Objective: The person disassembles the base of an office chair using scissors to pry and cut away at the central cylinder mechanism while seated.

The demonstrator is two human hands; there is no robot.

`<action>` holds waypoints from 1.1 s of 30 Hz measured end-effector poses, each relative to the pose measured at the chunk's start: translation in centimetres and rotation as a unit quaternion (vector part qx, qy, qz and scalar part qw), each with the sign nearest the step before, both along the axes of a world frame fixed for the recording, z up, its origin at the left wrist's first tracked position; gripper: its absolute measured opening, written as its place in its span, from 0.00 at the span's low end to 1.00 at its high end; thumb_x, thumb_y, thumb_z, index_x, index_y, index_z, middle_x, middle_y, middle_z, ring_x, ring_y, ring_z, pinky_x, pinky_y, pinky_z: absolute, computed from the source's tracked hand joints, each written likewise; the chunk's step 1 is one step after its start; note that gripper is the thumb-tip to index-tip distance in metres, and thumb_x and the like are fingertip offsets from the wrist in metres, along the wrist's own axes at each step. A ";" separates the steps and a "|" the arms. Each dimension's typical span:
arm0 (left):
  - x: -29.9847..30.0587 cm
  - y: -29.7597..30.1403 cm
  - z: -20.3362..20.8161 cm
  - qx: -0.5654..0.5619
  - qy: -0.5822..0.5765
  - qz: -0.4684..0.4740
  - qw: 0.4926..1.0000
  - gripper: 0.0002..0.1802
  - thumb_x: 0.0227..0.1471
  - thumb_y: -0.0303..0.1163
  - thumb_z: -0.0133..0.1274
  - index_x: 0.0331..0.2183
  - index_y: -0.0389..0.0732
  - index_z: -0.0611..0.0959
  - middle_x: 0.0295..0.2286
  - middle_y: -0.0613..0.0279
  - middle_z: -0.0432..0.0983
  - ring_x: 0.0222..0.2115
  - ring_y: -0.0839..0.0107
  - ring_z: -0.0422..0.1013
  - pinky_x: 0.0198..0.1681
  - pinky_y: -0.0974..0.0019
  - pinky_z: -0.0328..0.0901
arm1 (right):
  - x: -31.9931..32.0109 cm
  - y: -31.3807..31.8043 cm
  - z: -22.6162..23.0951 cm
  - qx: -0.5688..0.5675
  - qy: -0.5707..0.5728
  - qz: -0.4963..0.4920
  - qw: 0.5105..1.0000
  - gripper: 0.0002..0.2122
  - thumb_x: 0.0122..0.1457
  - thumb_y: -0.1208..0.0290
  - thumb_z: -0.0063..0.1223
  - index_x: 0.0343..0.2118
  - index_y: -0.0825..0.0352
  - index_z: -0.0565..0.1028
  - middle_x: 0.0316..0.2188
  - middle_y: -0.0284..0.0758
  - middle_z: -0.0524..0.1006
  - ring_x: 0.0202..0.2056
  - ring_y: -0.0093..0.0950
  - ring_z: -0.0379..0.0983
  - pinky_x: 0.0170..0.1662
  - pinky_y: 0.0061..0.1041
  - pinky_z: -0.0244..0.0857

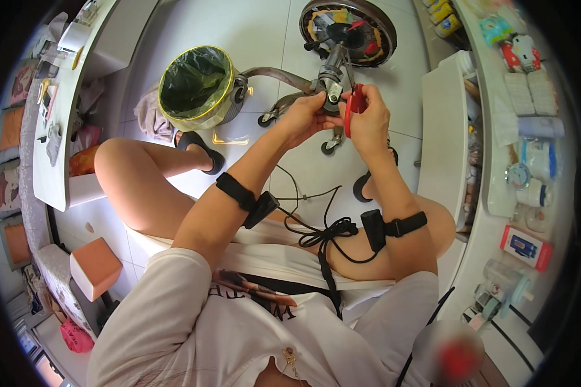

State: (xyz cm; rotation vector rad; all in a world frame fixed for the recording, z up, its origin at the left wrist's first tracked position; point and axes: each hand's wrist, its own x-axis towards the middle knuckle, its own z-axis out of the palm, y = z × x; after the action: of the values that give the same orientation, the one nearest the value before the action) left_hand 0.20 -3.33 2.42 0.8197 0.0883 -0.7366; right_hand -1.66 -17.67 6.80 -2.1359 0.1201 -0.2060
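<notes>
A rolling stool lies tipped over on the floor, its round seat (381,32) at the far side and its metal legs (284,79) pointing towards me. My left hand (303,119) is closed around one of its small dark casters (331,104), thumb on the near side. Just to the right, my right hand (370,122) grips red-handled scissors (349,119). Their blades point away from me, beside the stool's central post (331,64). Whether the blades touch anything cannot be made out. Another caster (328,148) hangs below my hands.
A lined trash bin (229,97) with a yellow rim stands left of the stool, a crumpled cloth (150,116) beside it. Cabinets and a crowded counter (497,155) line the right, a white desk (51,161) the left. A black cable (332,229) links straps on both my forearms.
</notes>
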 end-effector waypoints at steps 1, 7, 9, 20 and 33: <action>0.0 -0.1 0.1 0.002 -0.004 0.001 1.000 0.19 0.59 0.42 0.33 0.40 0.38 0.71 0.35 0.59 0.73 0.32 0.73 0.70 0.36 0.70 0.65 | 0.1 0.0 -0.3 0.006 -0.020 -0.005 1.000 0.09 0.45 0.77 0.56 0.30 0.69 0.69 0.27 0.37 0.75 0.28 0.28 0.72 0.33 0.24 0.65; 0.1 0.0 0.1 0.031 -0.017 -0.008 0.999 0.19 0.59 0.42 0.33 0.39 0.38 0.72 0.33 0.60 0.73 0.30 0.74 0.69 0.36 0.71 0.64 | 0.6 0.2 -0.9 -0.011 -0.064 -0.008 0.998 0.08 0.47 0.76 0.53 0.29 0.70 0.68 0.22 0.43 0.75 0.25 0.38 0.73 0.30 0.31 0.65; 0.3 0.4 -0.1 0.042 -0.019 -0.018 0.999 0.19 0.60 0.42 0.32 0.39 0.38 0.72 0.32 0.61 0.73 0.30 0.74 0.69 0.36 0.71 0.64 | 0.5 0.6 -0.2 -0.024 -0.039 -0.001 0.999 0.08 0.46 0.76 0.53 0.28 0.70 0.68 0.22 0.44 0.75 0.25 0.38 0.73 0.30 0.32 0.65; -0.1 -0.1 -0.2 0.040 0.013 0.075 0.996 0.15 0.57 0.42 0.40 0.36 0.38 0.68 0.31 0.59 0.73 0.29 0.70 0.71 0.28 0.72 0.63 | 0.6 0.1 -1.7 0.083 -0.015 0.009 0.996 0.10 0.43 0.76 0.55 0.29 0.72 0.69 0.21 0.37 0.75 0.23 0.25 0.72 0.28 0.22 0.65; 0.5 -0.6 -0.9 -0.098 0.113 0.029 0.988 0.22 0.57 0.51 0.36 0.34 0.41 0.70 0.26 0.62 0.71 0.20 0.74 0.66 0.20 0.75 0.60 | 0.5 -0.5 -1.6 0.104 -0.015 0.004 0.994 0.11 0.43 0.76 0.59 0.28 0.72 0.69 0.26 0.37 0.77 0.27 0.24 0.73 0.32 0.20 0.66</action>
State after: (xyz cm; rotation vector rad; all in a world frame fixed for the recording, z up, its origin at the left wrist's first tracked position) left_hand 0.72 -3.97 1.53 0.5427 0.2389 -0.7682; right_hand -1.12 -18.14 5.22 -1.9252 0.1112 -0.2112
